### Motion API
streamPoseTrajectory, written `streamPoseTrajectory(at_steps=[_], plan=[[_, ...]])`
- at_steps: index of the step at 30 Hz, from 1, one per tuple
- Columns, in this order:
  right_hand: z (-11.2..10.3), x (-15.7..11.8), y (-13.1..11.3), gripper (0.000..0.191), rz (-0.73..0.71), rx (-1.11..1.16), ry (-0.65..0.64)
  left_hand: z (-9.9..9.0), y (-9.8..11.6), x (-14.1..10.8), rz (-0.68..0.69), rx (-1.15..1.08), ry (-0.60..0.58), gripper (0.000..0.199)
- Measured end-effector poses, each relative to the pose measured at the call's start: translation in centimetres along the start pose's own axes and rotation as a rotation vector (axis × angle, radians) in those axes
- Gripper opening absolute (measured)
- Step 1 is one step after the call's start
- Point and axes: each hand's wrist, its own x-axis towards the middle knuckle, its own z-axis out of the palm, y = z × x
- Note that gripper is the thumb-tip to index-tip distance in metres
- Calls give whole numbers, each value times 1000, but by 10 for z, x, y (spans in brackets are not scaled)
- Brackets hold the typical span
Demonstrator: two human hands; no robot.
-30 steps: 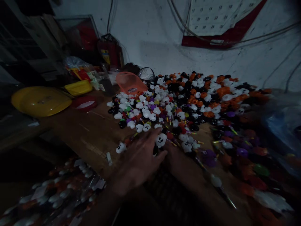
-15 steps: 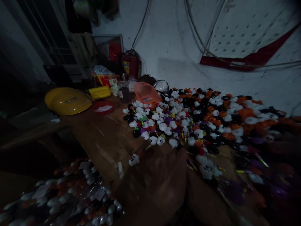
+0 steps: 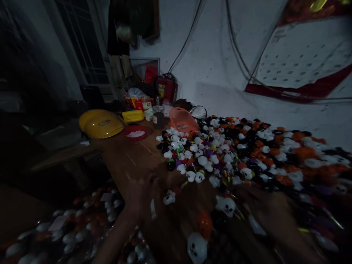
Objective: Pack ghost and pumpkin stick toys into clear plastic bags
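My left hand [image 3: 140,194] is over the left edge of the wooden table [image 3: 132,156], close to a small white ghost toy [image 3: 169,197] and a narrow white strip [image 3: 153,209]. Its fingers are dark and smeared, so what they hold, if anything, does not show. My right hand [image 3: 266,209] reaches into the near side of a heap of small toys [image 3: 203,160]; shadow hides its fingertips. Between the hands lie a white ghost toy [image 3: 226,206], a black piece [image 3: 219,219], an orange pumpkin toy [image 3: 205,224] and another white ghost head [image 3: 197,248].
Clear bags of toys [image 3: 74,234] sit below the table's left side. Along the back stand a yellow helmet-like shell [image 3: 101,124], a red dish [image 3: 128,132], a lidded jar [image 3: 158,118] and an orange plastic scoop [image 3: 183,119]. A fire extinguisher [image 3: 167,88] is against the wall.
My hands, close together at the near middle of the table before, are now apart, left and right. Several toys now show between them. The view has shifted left and up.
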Motion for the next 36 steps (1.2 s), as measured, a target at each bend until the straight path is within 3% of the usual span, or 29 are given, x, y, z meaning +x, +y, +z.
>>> streamPoseTrajectory(at_steps=[3, 5, 8, 11, 14, 17, 21, 27, 30, 34, 36], plan=[[-13, 54, -27, 29, -66, -10, -37, 15, 5, 38, 0, -99, 52, 27], [-5, 90, -55, 29, -196, -41, -139, 29, 11, 65, 43, -197, 77, 31], [28, 133, -87, 28, -323, -266, -324, 51, 14, 93, 162, -372, 49, 40], [66, 156, -95, 25, -236, -480, -480, 66, 8, 100, 231, -524, 3, 31], [91, 161, -90, 21, -119, -555, -540, 71, 0, 99, 232, -665, -5, 25], [101, 159, -84, 27, -42, -570, -564, 73, -2, 101, 199, -800, 12, 21], [104, 160, -76, 29, 32, -521, -593, 75, -2, 107, 140, -930, 61, 41], [82, 157, -59, 36, -68, -328, -571, 67, -6, 104, 18, -1059, 134, 32], [65, 151, -52, 33, -164, -289, -532, 64, -5, 104, -78, -1190, 193, 39], [61, 146, -49, 28, -199, -367, -544, 66, -2, 113, -154, -1419, 222, 52], [67, 147, -53, 30, -180, -462, -484, 67, -2, 117, -164, -1518, 199, 50]])
